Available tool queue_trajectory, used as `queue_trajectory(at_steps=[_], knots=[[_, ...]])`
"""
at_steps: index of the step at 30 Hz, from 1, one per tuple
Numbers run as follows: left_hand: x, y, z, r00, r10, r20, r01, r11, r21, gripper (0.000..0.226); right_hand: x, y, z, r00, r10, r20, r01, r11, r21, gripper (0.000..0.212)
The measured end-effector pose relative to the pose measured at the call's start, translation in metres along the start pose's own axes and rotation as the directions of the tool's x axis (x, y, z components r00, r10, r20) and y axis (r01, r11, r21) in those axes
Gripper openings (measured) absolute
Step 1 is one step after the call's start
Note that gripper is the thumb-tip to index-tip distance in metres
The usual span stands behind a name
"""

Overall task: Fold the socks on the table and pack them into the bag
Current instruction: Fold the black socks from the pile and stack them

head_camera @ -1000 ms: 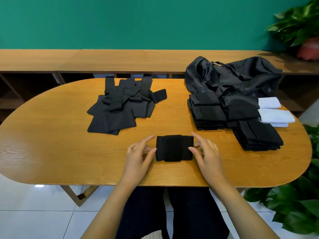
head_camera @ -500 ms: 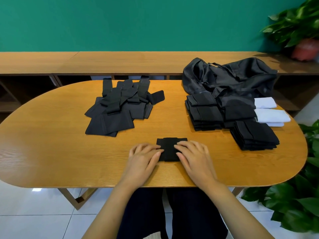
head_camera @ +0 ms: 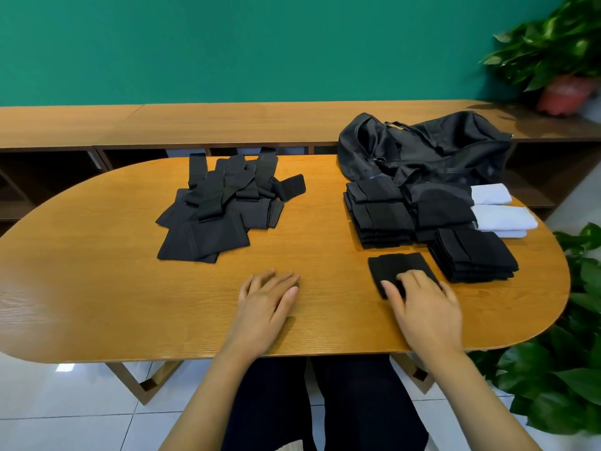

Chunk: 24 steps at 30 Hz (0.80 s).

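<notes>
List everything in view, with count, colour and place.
table: one, wooden, oval, centre
loose socks: one pile, black, table's far left-centre
folded sock: one, black, near right, before the stacks
folded stacks: three, black, table's right side
white socks: small stack, white, beside black stacks
bag: one, black, table's far right
shelf unit: one, wooden, along green wall
plants: two, green, right edge
left hand: one, flat on table, empty
right hand: one, fingers on folded sock

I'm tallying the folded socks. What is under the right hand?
The right hand rests flat on a folded black sock lying on the table. The sock's near edge is covered by the hand.
</notes>
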State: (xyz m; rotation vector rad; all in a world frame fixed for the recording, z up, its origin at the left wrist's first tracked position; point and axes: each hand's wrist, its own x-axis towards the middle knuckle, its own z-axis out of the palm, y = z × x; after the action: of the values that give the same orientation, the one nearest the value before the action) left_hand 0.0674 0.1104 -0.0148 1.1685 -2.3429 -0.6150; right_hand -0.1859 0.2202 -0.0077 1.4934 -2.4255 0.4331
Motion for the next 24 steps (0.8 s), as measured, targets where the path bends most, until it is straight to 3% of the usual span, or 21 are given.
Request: queue_trajectory(at_steps=[4, 9, 13, 18, 21, 24], knots=[[0.000, 0.000, 0.000, 1.000, -0.003, 0.001, 0.003, 1.000, 0.011, 0.072, 0.011, 0.018, 0.004, 0.996, 0.055, 0.065, -0.055, 0.998, -0.002, 0.067], [0.000, 0.000, 0.000, 1.000, -0.013, -0.011, 0.012, 1.000, -0.002, 0.071, 0.015, 0.008, 0.004, 0.987, -0.030, 0.157, 0.032, 0.999, -0.011, 0.072], [0.000, 0.001, -0.001, 1.000, -0.011, -0.014, 0.011, 1.000, -0.006, 0.071, 0.018, 0.006, 0.007, 0.974, -0.013, 0.225, 0.002, 0.999, 0.048, 0.077], [0.000, 0.000, -0.001, 0.999, -0.015, -0.032, 0.015, 1.000, -0.009, 0.071, 0.020, 0.002, 0.006, 0.987, -0.055, 0.152, 0.053, 0.998, 0.018, 0.068], [0.000, -0.001, 0.000, 0.999, -0.019, -0.041, 0.019, 1.000, -0.004, 0.071, 0.020, -0.015, 0.002, 0.982, -0.182, 0.042, 0.181, 0.983, 0.027, 0.059], [0.000, 0.000, 0.000, 0.999, -0.020, -0.048, 0.020, 1.000, 0.003, 0.070, 0.026, -0.041, -0.001, 0.951, -0.309, 0.028, 0.306, 0.948, 0.092, 0.049]])
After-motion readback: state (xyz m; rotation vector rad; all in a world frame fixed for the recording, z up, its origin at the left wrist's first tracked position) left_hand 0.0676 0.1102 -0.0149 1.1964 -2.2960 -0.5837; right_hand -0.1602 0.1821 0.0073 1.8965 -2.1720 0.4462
